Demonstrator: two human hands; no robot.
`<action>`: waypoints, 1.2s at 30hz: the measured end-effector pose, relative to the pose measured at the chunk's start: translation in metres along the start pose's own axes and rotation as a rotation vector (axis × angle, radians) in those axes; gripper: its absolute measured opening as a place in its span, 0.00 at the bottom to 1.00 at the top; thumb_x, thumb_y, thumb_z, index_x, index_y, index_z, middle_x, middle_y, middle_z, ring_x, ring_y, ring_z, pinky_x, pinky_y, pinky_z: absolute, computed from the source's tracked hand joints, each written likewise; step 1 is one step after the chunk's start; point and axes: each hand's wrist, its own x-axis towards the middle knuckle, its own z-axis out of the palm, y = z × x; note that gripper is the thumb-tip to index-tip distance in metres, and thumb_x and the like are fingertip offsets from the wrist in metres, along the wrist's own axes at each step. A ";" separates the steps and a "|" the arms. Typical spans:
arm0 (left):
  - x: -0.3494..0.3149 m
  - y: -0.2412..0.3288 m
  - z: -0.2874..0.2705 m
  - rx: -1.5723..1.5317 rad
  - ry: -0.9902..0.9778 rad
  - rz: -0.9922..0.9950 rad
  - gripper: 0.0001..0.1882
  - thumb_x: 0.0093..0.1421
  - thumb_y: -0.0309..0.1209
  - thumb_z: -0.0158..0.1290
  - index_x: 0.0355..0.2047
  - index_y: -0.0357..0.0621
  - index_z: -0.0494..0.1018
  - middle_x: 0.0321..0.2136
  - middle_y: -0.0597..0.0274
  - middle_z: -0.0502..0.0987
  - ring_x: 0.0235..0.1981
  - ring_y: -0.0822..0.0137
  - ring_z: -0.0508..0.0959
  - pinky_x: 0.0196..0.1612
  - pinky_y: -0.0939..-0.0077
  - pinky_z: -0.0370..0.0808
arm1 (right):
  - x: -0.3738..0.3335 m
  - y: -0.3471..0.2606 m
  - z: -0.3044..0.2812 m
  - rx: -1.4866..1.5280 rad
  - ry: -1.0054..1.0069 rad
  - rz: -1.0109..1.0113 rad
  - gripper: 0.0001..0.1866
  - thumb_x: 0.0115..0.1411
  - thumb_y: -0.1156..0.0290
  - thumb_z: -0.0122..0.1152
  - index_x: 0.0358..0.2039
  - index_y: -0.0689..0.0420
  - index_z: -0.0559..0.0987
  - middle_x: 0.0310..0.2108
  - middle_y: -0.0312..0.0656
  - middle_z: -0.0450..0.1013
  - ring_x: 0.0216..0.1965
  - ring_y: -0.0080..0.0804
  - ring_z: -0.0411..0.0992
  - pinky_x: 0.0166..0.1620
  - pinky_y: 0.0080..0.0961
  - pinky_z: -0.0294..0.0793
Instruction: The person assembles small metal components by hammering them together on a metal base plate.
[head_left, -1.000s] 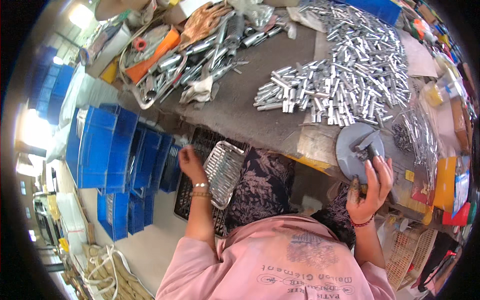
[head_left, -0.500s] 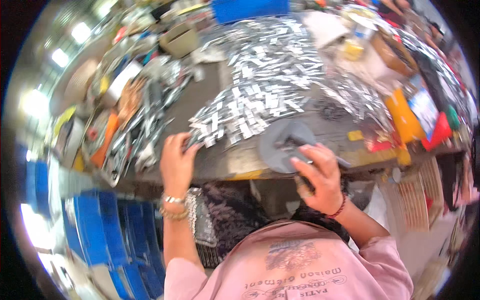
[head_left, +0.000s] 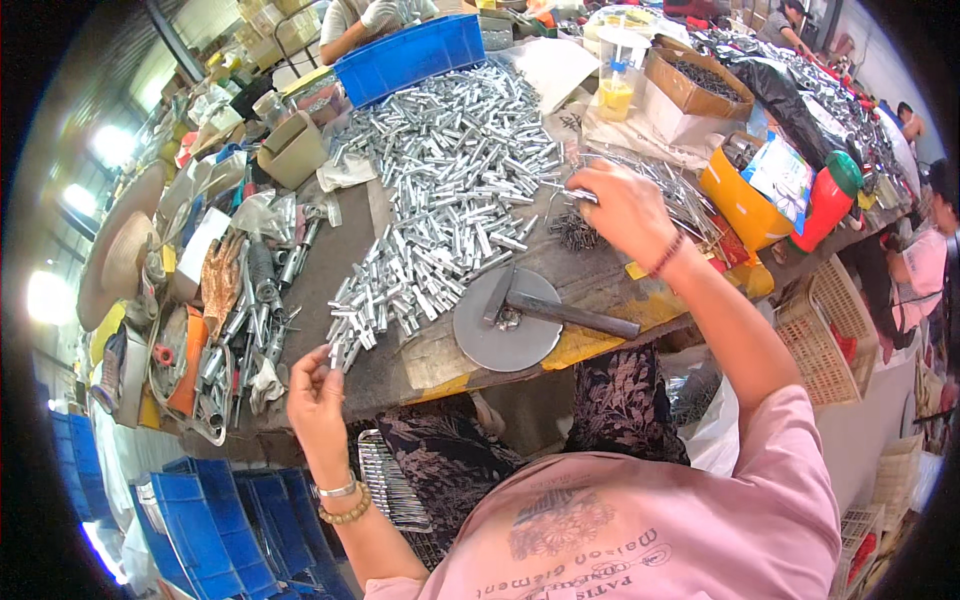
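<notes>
My left hand is closed in a pinch at the near end of a big heap of small silver metal tubes, with one short tube at its fingertips. My right hand reaches over the right part of the bench, fingers pinched on what looks like a thin metal rod. Beside it lie a bundle of long thin rods and a small dark pile of fine pieces. Between the hands, a hammer rests across a round grey plate near the bench's front edge.
A blue bin stands behind the heap, with a gloved co-worker's hand beyond. Hand tools clutter the left side. On the right are a yellow container, a red bottle with green cap and a cardboard box.
My right hand has left the grey plate and moved away to the rods. My left hand stays by the tubes' near end. The view has shifted and sharpened.
</notes>
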 end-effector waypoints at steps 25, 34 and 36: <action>-0.017 0.050 0.091 0.255 -0.470 0.392 0.09 0.62 0.28 0.65 0.43 0.44 0.83 0.36 0.57 0.78 0.40 0.52 0.79 0.45 0.60 0.75 | -0.020 -0.013 -0.017 0.375 -0.134 -0.068 0.11 0.56 0.77 0.67 0.41 0.55 0.83 0.38 0.45 0.77 0.40 0.48 0.79 0.44 0.39 0.79; -0.017 0.049 0.105 0.234 -0.387 0.456 0.09 0.58 0.23 0.67 0.40 0.38 0.85 0.34 0.57 0.79 0.37 0.59 0.80 0.42 0.67 0.76 | -0.094 -0.092 -0.006 0.170 -0.172 -0.306 0.07 0.52 0.74 0.68 0.32 0.54 0.81 0.35 0.41 0.72 0.39 0.42 0.79 0.41 0.39 0.81; -0.019 0.049 0.105 0.240 -0.376 0.450 0.09 0.58 0.23 0.68 0.41 0.39 0.85 0.34 0.57 0.79 0.37 0.60 0.80 0.42 0.67 0.76 | -0.095 -0.094 -0.003 0.167 -0.159 -0.319 0.07 0.52 0.74 0.68 0.32 0.54 0.80 0.35 0.40 0.71 0.38 0.41 0.78 0.40 0.38 0.81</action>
